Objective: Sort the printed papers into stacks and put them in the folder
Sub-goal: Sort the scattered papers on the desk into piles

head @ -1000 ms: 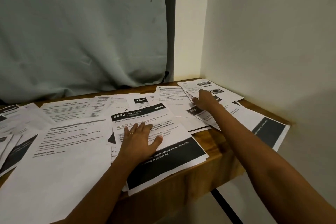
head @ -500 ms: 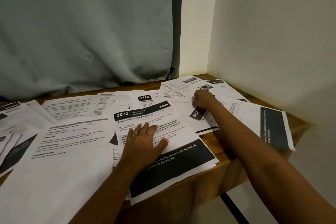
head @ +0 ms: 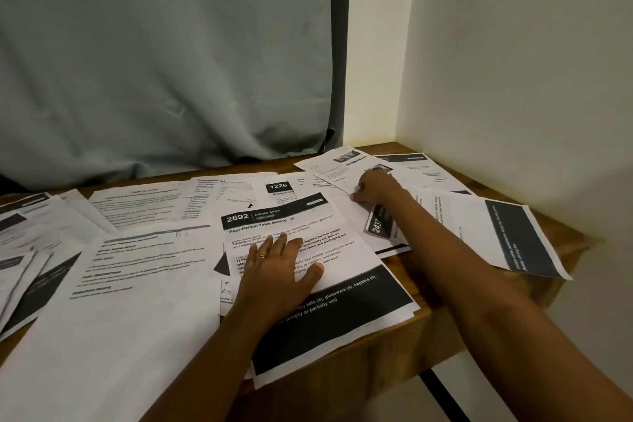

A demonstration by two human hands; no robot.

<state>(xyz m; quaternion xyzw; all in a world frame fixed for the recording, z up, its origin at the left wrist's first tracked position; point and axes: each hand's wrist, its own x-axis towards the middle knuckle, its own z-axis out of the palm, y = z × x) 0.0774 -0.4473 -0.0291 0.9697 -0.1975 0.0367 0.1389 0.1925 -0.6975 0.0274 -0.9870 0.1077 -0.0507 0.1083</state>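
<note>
I see the left hand spread flat on sheet 2692, pinning it. The right hand pinches a far sheet (probably to gather it). Papers cover the table; no folder visible.

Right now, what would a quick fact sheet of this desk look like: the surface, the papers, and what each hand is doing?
Surface: wooden table in a wall corner, grey curtain behind
Papers: printed sheets spread loose and overlapping, not yet stacked
Readable numbers: sheet 2692, sheet 1226, sheet 2437
Left hand: flat on sheet 2692
Right hand: reaching to the far right, fingers curled on the edge of the photo sheet
Folder: none in view
</note>
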